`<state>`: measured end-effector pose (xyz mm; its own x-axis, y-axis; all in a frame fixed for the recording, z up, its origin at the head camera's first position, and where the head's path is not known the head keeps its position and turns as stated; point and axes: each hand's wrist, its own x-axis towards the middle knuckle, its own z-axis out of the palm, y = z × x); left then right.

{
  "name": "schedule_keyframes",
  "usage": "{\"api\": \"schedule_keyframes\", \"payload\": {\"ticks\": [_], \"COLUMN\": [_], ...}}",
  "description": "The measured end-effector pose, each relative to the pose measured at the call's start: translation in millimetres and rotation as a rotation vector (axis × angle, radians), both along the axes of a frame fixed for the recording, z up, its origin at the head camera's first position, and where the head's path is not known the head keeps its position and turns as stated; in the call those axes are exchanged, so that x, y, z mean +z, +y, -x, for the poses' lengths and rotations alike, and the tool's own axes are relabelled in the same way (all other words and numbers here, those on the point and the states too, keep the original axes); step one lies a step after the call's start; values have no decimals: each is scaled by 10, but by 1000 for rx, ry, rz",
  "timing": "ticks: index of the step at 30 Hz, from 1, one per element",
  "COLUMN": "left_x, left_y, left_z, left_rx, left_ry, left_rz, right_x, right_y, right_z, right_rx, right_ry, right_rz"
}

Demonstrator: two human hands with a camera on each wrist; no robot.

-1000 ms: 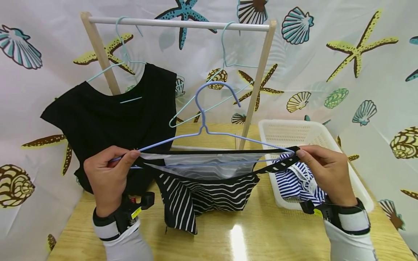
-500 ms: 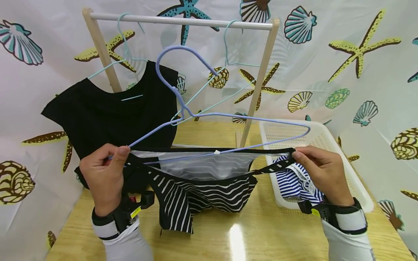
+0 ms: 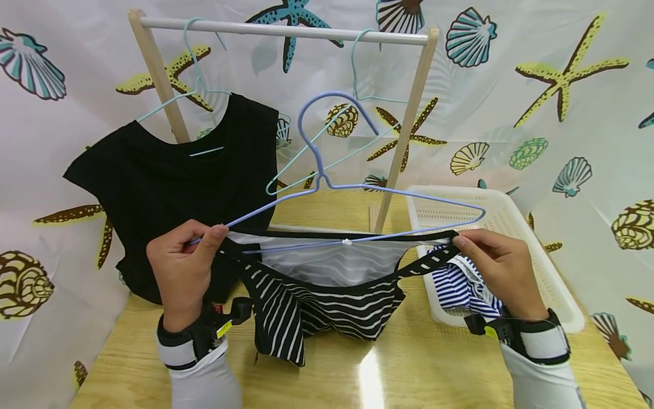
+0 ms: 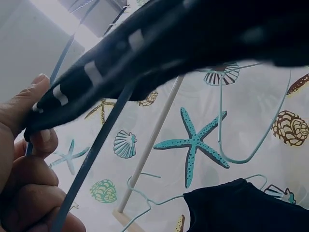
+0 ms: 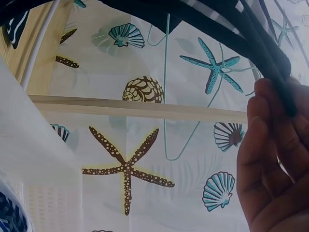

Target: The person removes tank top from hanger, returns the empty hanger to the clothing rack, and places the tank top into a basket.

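Observation:
A black striped top [image 3: 332, 309] with white wavy lines is stretched between both hands, its neck opening facing up. My left hand [image 3: 184, 267] pinches its left strap together with the left end of a blue-purple hanger [image 3: 286, 197]. My right hand [image 3: 498, 267] pinches the right strap [image 5: 270, 58] between thumb and fingers. The hanger's hook points up, and its right end sticks out above the right strap, over the basket. Part of the hanger's lower bar lies across the neck opening. In the left wrist view the strap [image 4: 72, 99] passes across the hanger bar.
Behind stands a wooden clothes rack [image 3: 409, 125] with a metal rail [image 3: 286, 28]. A black sleeveless top [image 3: 174, 187] hangs at its left, a bare mint hanger [image 3: 352, 145] at its right. A white basket [image 3: 557, 289] with blue-striped clothing [image 3: 462, 287] sits right on the wooden table [image 3: 409, 375].
The hanger's right end has come out of the right strap and now sits above it. Its hook swung left, then back right. My left hand moved slightly right.

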<state>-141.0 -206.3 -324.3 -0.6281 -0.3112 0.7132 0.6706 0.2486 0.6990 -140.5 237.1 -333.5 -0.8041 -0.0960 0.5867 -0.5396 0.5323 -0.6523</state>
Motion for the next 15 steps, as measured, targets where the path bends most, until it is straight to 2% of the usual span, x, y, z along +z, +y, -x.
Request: {"api": "schedule_keyframes", "payload": {"ticks": [15], "left_x": [-12], "left_y": [79], "left_z": [43], "left_rx": [28], "left_ry": [-18], "left_rz": [34], "right_x": [-54], "right_y": [-89], "right_z": [49], "right_rx": [2], "right_ry": [13], "right_rz": [-105]}}
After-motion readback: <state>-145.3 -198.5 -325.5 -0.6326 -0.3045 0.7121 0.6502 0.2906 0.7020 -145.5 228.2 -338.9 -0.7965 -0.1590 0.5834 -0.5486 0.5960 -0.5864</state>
